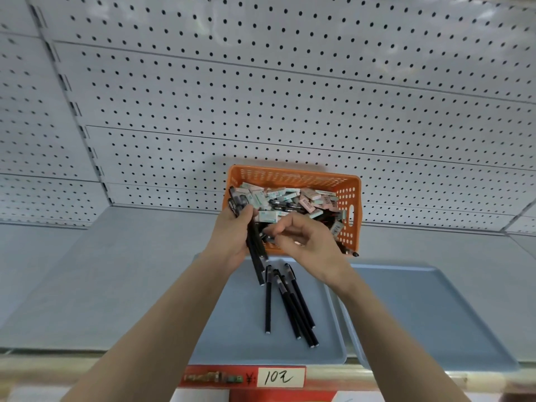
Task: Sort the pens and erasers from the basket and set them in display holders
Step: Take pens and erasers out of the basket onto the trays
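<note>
An orange basket at the back of the shelf holds a jumble of erasers and black pens. My left hand grips a bunch of black pens at the basket's front left corner; their ends hang down over the left blue tray. My right hand reaches into the basket's front with fingers curled and pinching among the pens; what it holds is hidden. Several black pens lie on the left tray.
A second blue tray lies to the right, holding nothing. The grey shelf is backed by a white pegboard wall. A red price strip with a "10" label runs along the shelf's front edge.
</note>
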Action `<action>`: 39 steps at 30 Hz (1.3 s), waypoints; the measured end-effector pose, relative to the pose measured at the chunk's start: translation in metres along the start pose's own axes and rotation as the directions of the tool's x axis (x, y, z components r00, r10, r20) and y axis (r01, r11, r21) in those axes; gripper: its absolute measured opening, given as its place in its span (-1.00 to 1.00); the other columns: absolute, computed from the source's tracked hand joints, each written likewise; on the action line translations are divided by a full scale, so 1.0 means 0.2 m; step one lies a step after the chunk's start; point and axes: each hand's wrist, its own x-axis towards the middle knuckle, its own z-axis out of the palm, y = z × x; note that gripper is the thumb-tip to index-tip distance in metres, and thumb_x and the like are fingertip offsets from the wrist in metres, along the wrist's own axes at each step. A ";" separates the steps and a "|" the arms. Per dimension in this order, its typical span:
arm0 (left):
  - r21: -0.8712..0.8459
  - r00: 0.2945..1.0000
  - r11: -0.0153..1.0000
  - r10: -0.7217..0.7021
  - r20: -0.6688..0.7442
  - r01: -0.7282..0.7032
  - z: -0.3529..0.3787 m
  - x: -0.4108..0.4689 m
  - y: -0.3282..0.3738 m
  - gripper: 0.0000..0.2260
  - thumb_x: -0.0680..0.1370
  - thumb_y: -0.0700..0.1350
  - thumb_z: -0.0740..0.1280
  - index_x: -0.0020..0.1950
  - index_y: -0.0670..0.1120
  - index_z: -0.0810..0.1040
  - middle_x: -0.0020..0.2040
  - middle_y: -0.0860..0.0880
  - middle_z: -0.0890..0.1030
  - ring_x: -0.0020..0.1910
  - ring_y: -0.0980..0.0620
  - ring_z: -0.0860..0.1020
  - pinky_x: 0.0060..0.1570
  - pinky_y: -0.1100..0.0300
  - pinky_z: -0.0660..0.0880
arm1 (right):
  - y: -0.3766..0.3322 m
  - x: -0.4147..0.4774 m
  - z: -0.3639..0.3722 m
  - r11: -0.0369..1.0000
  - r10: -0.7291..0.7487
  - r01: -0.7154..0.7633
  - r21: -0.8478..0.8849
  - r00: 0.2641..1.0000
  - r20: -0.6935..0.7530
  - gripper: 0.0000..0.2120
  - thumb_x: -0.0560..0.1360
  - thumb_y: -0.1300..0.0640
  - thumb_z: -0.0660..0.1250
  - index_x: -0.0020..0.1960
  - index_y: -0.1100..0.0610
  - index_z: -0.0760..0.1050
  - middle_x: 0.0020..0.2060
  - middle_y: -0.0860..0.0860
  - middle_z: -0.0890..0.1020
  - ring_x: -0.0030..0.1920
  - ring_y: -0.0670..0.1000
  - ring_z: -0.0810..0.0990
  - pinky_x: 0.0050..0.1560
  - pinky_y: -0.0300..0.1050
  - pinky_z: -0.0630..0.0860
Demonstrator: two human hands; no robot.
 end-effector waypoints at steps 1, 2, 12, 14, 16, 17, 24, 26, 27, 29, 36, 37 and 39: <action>0.034 0.999 0.999 0.038 0.004 -0.038 -0.01 -0.02 0.00 -0.88 0.67 -0.19 0.18 0.08 -0.18 0.48 -0.14 -0.06 0.54 -0.19 0.03 0.53 -0.23 0.24 0.55 | 0.00 0.00 -0.01 1.000 0.021 -0.021 -0.020 1.000 0.013 -0.96 0.54 0.27 0.36 -0.04 0.19 0.58 -0.05 0.01 0.70 0.03 -0.01 0.67 0.15 -0.06 0.57; 0.062 0.996 0.994 0.085 0.016 -0.086 -0.02 -0.03 0.00 -0.91 0.66 -0.20 0.17 0.06 -0.16 0.46 -0.17 -0.05 0.50 -0.20 0.03 0.52 -0.17 0.21 0.57 | 0.00 0.00 -0.02 0.998 0.042 -0.042 -0.037 0.999 -0.005 -0.94 0.55 0.21 0.36 -0.04 0.16 0.60 -0.09 0.01 0.70 -0.01 0.02 0.67 0.12 -0.03 0.58; 0.670 0.982 0.742 -0.137 0.131 0.014 -0.35 -0.27 -0.25 -0.93 0.64 -0.13 0.20 0.01 -0.12 0.39 -0.15 -0.10 0.50 -0.22 0.00 0.54 -0.01 -0.02 0.60 | 0.21 -0.13 0.04 0.689 0.144 0.091 -0.719 0.955 0.259 -0.84 0.55 0.07 0.31 0.06 0.02 0.64 -0.05 -0.06 0.67 -0.01 -0.01 0.58 -0.01 -0.12 0.49; 0.813 0.995 0.582 -0.081 0.064 -0.005 -0.35 -0.24 -0.31 -0.90 0.65 -0.10 0.19 0.05 -0.13 0.36 -0.07 -0.13 0.50 -0.15 -0.04 0.51 -0.04 0.00 0.52 | 0.28 -0.17 0.09 0.647 0.164 0.093 -0.757 0.952 0.257 -0.76 0.57 0.05 0.27 0.20 0.02 0.57 0.13 -0.02 0.61 0.19 0.08 0.51 0.15 -0.05 0.44; 0.921 1.000 0.389 -0.008 0.014 -0.009 -0.34 -0.21 -0.35 -0.86 0.66 -0.09 0.16 0.12 -0.15 0.36 0.07 -0.18 0.51 -0.03 -0.10 0.48 -0.08 0.08 0.38 | 0.32 -0.21 0.11 0.581 0.270 0.018 -0.814 0.939 0.213 -0.63 0.62 -0.01 0.19 0.40 -0.02 0.42 0.37 0.01 0.45 0.34 0.15 0.38 0.34 0.04 0.34; 0.950 1.000 0.313 0.016 -0.010 0.005 -0.33 -0.20 -0.37 -0.81 0.66 -0.08 0.15 0.20 -0.17 0.37 0.16 -0.20 0.49 0.07 -0.15 0.47 -0.02 0.06 0.36 | 0.34 -0.22 0.12 0.541 0.331 -0.021 -0.841 0.924 0.190 -0.58 0.63 -0.05 0.15 0.47 -0.04 0.32 0.43 0.02 0.37 0.36 0.18 0.33 0.37 0.06 0.29; 0.998 0.999 0.056 0.049 -0.020 0.017 -0.31 -0.19 -0.44 -0.35 0.64 0.12 0.15 0.56 -0.22 -0.01 0.55 -0.25 0.06 0.53 -0.22 0.03 0.49 -0.01 0.03 | 0.34 -0.27 0.17 0.546 0.363 -0.135 -0.827 0.927 0.089 -0.47 0.63 -0.18 0.09 0.55 -0.06 0.14 0.45 0.03 0.27 0.33 0.21 0.30 0.29 0.07 0.36; 0.994 0.994 -0.016 0.018 0.111 -0.111 -0.36 -0.24 -0.47 -0.31 0.65 0.09 0.12 0.59 -0.17 -0.19 0.59 -0.19 -0.16 0.57 -0.17 -0.16 0.53 -0.01 -0.07 | 0.34 -0.29 0.17 0.532 0.371 -0.140 -0.835 0.925 0.081 -0.45 0.62 -0.22 0.06 0.55 -0.05 0.14 0.46 0.02 0.25 0.35 0.20 0.28 0.30 0.06 0.35; 0.987 0.987 -0.033 0.012 0.158 -0.158 -0.39 -0.27 -0.49 -0.33 0.66 0.08 0.10 0.59 -0.13 -0.23 0.59 -0.16 -0.22 0.57 -0.14 -0.20 0.54 0.00 -0.09 | 0.34 -0.30 0.18 0.516 0.369 -0.124 -0.847 0.925 0.090 -0.44 0.62 -0.23 0.05 0.55 -0.04 0.15 0.46 0.03 0.24 0.35 0.20 0.27 0.33 0.05 0.32; 0.981 0.981 -0.038 0.036 0.192 -0.191 -0.41 -0.29 -0.53 -0.39 0.67 0.07 0.05 0.60 -0.12 -0.18 0.59 -0.11 -0.23 0.57 -0.08 -0.20 0.54 0.05 -0.09 | 0.35 -0.30 0.22 0.495 0.348 -0.090 -0.864 0.932 0.103 -0.44 0.62 -0.23 0.04 0.54 0.00 0.17 0.47 0.05 0.22 0.34 0.19 0.27 0.36 0.04 0.27; 0.982 0.953 -0.009 0.240 0.187 -0.191 -0.37 -0.22 -0.50 -0.58 0.66 -0.08 0.15 0.52 -0.11 0.26 0.54 -0.02 0.22 0.50 -0.05 0.15 0.41 0.11 0.25 | 0.30 -0.23 0.28 0.475 0.312 -0.083 -0.876 0.947 0.080 -0.55 0.63 -0.12 0.09 0.44 0.05 0.35 0.37 0.03 0.36 0.27 0.17 0.37 0.24 0.04 0.42; 0.980 0.950 -0.014 0.246 0.194 -0.197 -0.37 -0.23 -0.49 -0.61 0.66 -0.09 0.16 0.50 -0.10 0.32 0.52 -0.02 0.26 0.48 -0.05 0.18 0.39 0.11 0.27 | 0.29 -0.23 0.25 0.488 0.272 -0.069 -0.870 0.959 0.076 -0.60 0.63 -0.10 0.12 0.37 0.06 0.43 0.31 0.03 0.42 0.22 0.15 0.42 0.19 0.03 0.46; 0.976 0.932 -0.021 0.295 0.213 -0.217 -0.37 -0.25 -0.45 -0.68 0.64 -0.12 0.21 0.39 -0.10 0.48 0.43 -0.02 0.41 0.42 -0.07 0.31 0.30 0.07 0.38 | 0.23 -0.21 0.19 0.557 0.099 -0.038 -0.830 0.995 0.021 -0.74 0.60 0.00 0.21 0.12 0.10 0.58 0.07 0.03 0.58 0.06 0.12 0.54 -0.04 0.00 0.54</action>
